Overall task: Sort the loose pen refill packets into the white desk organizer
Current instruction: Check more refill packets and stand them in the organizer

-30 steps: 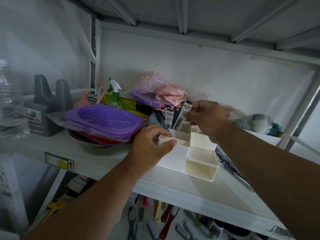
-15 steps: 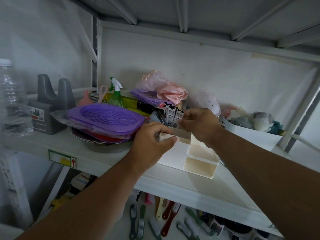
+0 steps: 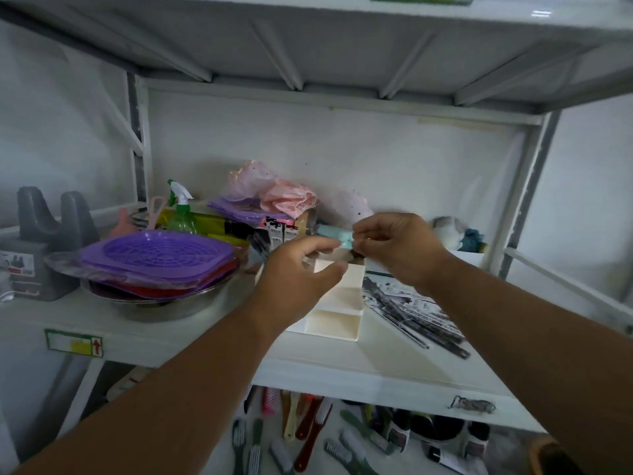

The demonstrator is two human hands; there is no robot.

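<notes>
The white desk organizer [image 3: 342, 303] stands on the middle shelf, its stepped compartments facing me. Black-and-white pen refill packets [image 3: 279, 231] stand upright at its back left. More loose refill packets [image 3: 411, 310] lie flat on the shelf just right of it. My left hand [image 3: 298, 272] hovers over the organizer's back-left corner with fingers loosely curved around nothing. My right hand [image 3: 397, 248] is above the organizer's back right and pinches the end of a blurred pale teal item [image 3: 334, 234], which points left towards my left fingertips.
Purple plastic trays [image 3: 154, 255] in wrap lie on a steel bowl [image 3: 164, 303] to the left. A green spray bottle [image 3: 181, 214] and pink bags [image 3: 274, 197] stand behind. A grey holder [image 3: 41, 255] is far left. Brushes [image 3: 308, 437] lie on the shelf below.
My right hand has let go of the refill packets, which now stand in the organizer's back, and pinches a teal item. My left hand has lifted off the organizer's edge.
</notes>
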